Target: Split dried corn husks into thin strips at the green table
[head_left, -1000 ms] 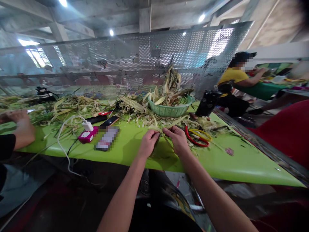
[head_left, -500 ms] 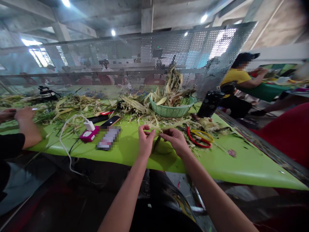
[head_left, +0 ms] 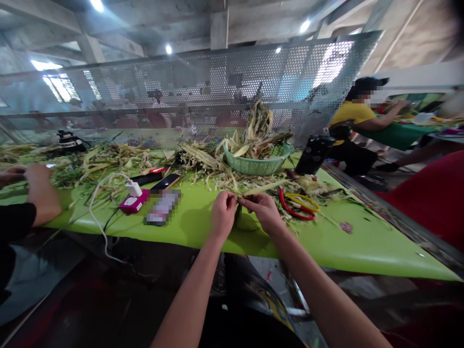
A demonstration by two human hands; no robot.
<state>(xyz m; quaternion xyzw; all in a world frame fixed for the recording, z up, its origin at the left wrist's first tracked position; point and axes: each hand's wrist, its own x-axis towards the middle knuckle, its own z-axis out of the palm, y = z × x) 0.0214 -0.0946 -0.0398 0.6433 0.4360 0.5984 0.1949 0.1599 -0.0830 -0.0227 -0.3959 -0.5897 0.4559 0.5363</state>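
My left hand [head_left: 222,214] and my right hand [head_left: 265,211] meet over the near edge of the lime-green table [head_left: 362,241]. Both are closed in a pinch on a long pale husk strip [head_left: 261,188] that runs up and to the right from between my fingers. A darker piece hangs down between the two hands. Red and yellow rubber loops [head_left: 299,204] lie just right of my right hand. A teal basket [head_left: 255,165] heaped with dry husks stands behind my hands.
Loose husks [head_left: 108,162] cover the table's far side along a perforated metal screen. Phones, a pink power bank [head_left: 132,203] and a white cable lie left of me. Another person's hand [head_left: 39,191] rests at the far left. A person in yellow sits at the right.
My hands lifted apart with the strip half a second ago and have now come together again, fingertips nearly touching. The neighbour's hand at the left shifted slightly.
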